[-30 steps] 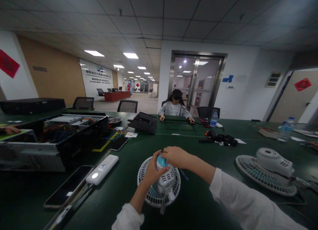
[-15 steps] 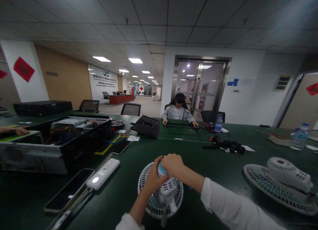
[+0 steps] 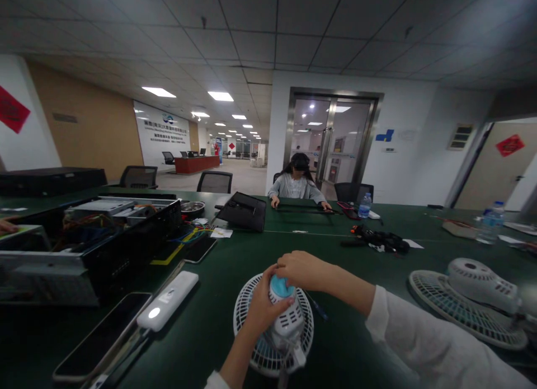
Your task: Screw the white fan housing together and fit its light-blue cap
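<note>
A white electric fan (image 3: 291,324) lies on its round grille on the green table, its motor housing facing up. On top of the housing sits a light blue cap (image 3: 282,288). My left hand (image 3: 260,306) is wrapped around the housing just under the cap, thumb across the near side. From above, my right hand (image 3: 304,270) has its fingers closed at the cap's far right edge; its fingertips are partly hidden. A thin dark tool (image 3: 319,309), its kind unclear, lies beside the grille on the right.
A second fan (image 3: 482,285) lies to the right. An opened computer case (image 3: 126,238), a white power bank (image 3: 168,301) and a phone (image 3: 103,336) are on the left. Across the table sits another person (image 3: 296,184). Black straps (image 3: 384,239) and a water bottle (image 3: 490,224) lie farther right.
My right hand has shifted on the cap, its wrist moving right, and more of the blue cap shows. The view has turned slightly right. My left hand stays around the housing.
</note>
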### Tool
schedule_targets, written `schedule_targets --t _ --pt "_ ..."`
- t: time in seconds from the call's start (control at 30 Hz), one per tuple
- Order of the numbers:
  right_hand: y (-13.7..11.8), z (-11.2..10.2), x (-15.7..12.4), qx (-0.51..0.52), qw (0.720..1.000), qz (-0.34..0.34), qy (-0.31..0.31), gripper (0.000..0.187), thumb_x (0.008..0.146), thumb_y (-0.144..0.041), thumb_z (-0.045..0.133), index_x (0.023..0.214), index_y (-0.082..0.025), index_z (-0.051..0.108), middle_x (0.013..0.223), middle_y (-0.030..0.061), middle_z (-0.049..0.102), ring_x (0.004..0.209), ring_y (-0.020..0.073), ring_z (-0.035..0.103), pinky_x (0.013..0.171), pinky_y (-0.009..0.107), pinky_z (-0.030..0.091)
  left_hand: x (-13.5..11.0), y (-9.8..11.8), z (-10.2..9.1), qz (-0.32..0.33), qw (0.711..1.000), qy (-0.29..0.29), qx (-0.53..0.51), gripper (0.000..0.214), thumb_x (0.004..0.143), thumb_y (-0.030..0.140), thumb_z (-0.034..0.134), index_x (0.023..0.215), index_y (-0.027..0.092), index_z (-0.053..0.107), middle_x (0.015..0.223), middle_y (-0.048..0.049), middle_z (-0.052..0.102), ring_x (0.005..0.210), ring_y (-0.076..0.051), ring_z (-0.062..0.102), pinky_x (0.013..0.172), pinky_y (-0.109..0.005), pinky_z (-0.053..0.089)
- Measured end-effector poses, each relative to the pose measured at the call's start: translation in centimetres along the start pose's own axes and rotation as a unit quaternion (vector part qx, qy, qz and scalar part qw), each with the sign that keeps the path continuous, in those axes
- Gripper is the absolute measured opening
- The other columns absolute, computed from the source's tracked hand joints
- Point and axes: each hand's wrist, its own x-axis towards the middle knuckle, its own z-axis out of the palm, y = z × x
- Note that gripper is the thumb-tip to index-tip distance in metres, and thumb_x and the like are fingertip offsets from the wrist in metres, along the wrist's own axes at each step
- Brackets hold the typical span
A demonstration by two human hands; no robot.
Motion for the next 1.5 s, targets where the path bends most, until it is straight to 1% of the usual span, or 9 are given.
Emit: schedule_targets --t 0.17,0.47,0.67,0.83,1.0,1.27,1.33,1.43,1.5 --pt "-0.4 0.6 0.3 -0.008 1.0 0.028 -0.003 0.018 0.084 -0.018 0.051 0.09 -0.011 0.066 0.091 0.0132 0.068 0.086 0.0235 0.064 0.073 0.033 0.046 0.0 -0.1 0.0 -0.019 1.0 -0.004 0.017 0.068 0.066 0.031 0.069 0.125 0.017 0.038 0.124 -0.0136 0.051 0.114 -0.031 0.049 0.098 -0.048 0.035" --pt "-3.6 1.9 0.4 0.022 0.974 0.227 0.004 0.037 0.091 -0.022 0.031 0.094 -0.011 0.066 0.083 0.0166 0.068 0.074 0.0258 0.066 0.058 0.033 0.048 0.1 -0.4 -0.1 0.016 1.0 0.001 0.011 0.067 0.064 0.025 0.067 0.125 0.018 0.039 0.121 -0.0116 0.054 0.114 -0.03 0.05 0.099 -0.046 0.034" --pt "-1.6 1.3 -1.8 0.034 0.992 0.108 0.055 0.031 0.089 -0.021 0.042 0.117 -0.02 0.054 0.106 0.0089 0.062 0.095 0.0197 0.059 0.078 0.03 0.046 0.1 -0.4 0.0 0.006 1.0 0.001 0.013 0.067 0.066 0.03 0.068 0.125 0.018 0.039 0.123 -0.0115 0.052 0.113 -0.029 0.05 0.097 -0.045 0.037" --pt "-0.1 1.4 -1.5 0.025 0.999 0.017 0.042 0.022 0.085 -0.023 0.052 0.105 -0.017 0.06 0.111 0.01 0.059 0.104 0.0232 0.054 0.083 0.034 0.044 0.1 -0.5 0.0 0.004 1.0 0.0 0.007 0.069 0.064 0.029 0.069 0.125 0.018 0.037 0.122 -0.0116 0.054 0.111 -0.029 0.051 0.096 -0.045 0.037" --pt "-0.9 1.3 0.1 0.031 0.998 0.047 0.036 0.023 0.083 -0.028 0.055 0.098 -0.012 0.062 0.103 0.0135 0.065 0.099 0.0259 0.058 0.082 0.035 0.045 0.1 -0.5 0.0 0.01 1.0 0.012 0.009 0.066 0.065 0.029 0.068 0.123 0.018 0.04 0.122 -0.012 0.053 0.11 -0.029 0.051 0.095 -0.045 0.038" --pt "-3.0 2.2 2.0 0.076 0.962 0.261 0.037 0.032 0.086 -0.01 0.031 0.113 -0.004 0.049 0.09 0.0216 0.066 0.081 0.0292 0.065 0.059 0.036 0.047 0.1 -0.4 0.2 0.02 1.0 0.019 0.009 0.068 0.063 0.025 0.069 0.123 0.017 0.04 0.121 -0.0113 0.054 0.112 -0.029 0.05 0.097 -0.043 0.036" --pt "-2.2 1.9 1.7 0.1 0.967 0.235 0.022 0.03 0.087 -0.012 0.031 0.107 -0.007 0.053 0.09 0.0174 0.067 0.078 0.0235 0.066 0.058 0.029 0.046 0.0 -0.1 0.1 0.015 1.0 0.015 0.006 0.068 0.063 0.028 0.07 0.123 0.017 0.039 0.121 -0.0117 0.054 0.111 -0.029 0.051 0.096 -0.043 0.037" --pt "-0.5 1.0 0.5 0.134 0.982 0.131 0.001 0.026 0.084 -0.014 0.044 0.105 -0.019 0.058 0.086 0.0038 0.068 0.075 0.0133 0.064 0.061 0.02 0.043 0.0 0.1 -0.1 0.009 1.0 0.0 0.01 0.065 0.066 0.031 0.07 0.121 0.017 0.04 0.118 -0.012 0.055 0.108 -0.029 0.052 0.094 -0.043 0.038" --pt "0.4 0.6 -0.3 0.132 0.988 0.074 -0.005 0.028 0.079 -0.017 0.054 0.106 -0.024 0.059 0.091 0.0015 0.066 0.081 0.0134 0.062 0.066 0.02 0.043 0.0 0.2 -0.1 0.0 1.0 -0.004 0.017 0.065 0.066 0.032 0.07 0.122 0.017 0.039 0.12 -0.0122 0.054 0.109 -0.029 0.052 0.095 -0.044 0.038"
